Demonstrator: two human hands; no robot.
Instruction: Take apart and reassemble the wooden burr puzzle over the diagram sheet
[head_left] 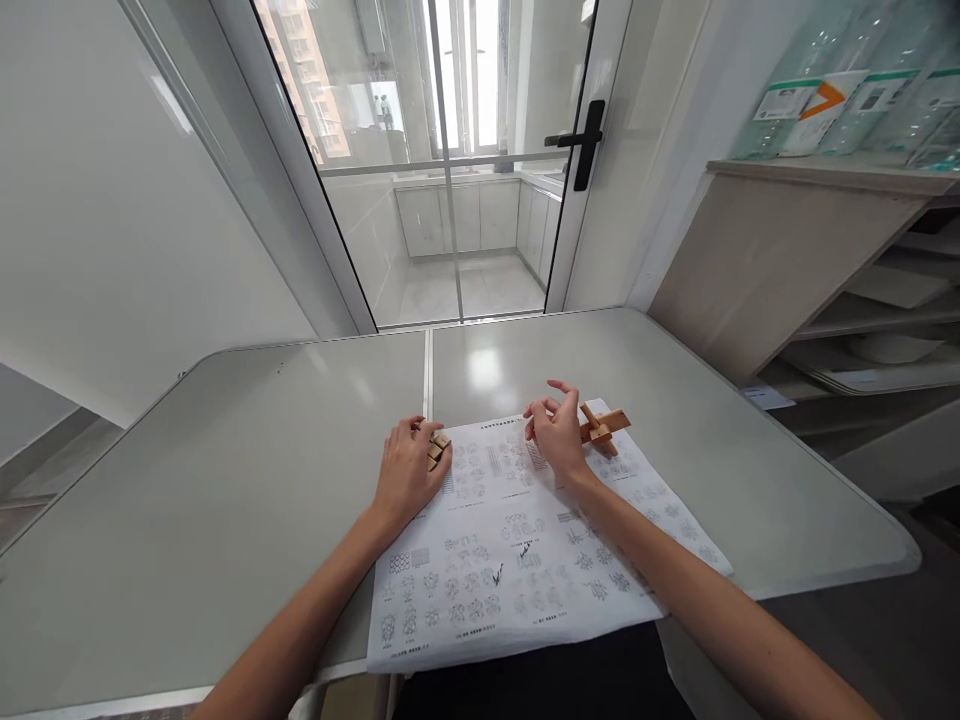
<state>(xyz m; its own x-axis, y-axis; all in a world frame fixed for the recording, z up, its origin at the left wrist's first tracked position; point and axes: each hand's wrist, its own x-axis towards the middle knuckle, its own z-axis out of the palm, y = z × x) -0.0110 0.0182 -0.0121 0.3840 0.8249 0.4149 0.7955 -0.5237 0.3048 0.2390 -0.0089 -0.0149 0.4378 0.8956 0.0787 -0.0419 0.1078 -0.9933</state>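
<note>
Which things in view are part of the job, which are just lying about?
Likely the job:
- printed sheet
- wooden blocks, partly covered by the left grip
- crossed wooden pieces, beside the right grip

Likely just about:
- bottles on the shelf unit
- pale flat items on its shelves
- white slip by the unit

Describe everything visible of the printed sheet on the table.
The printed sheet looks like white paper, covered with line diagrams and captions too small to read, plus two ticks near the middle. It lies mostly flat on the grey table, reaching its near edge. A crossed wooden piece rests at its far right corner; sheet contact with the left grip or right grip is unclear.
</note>
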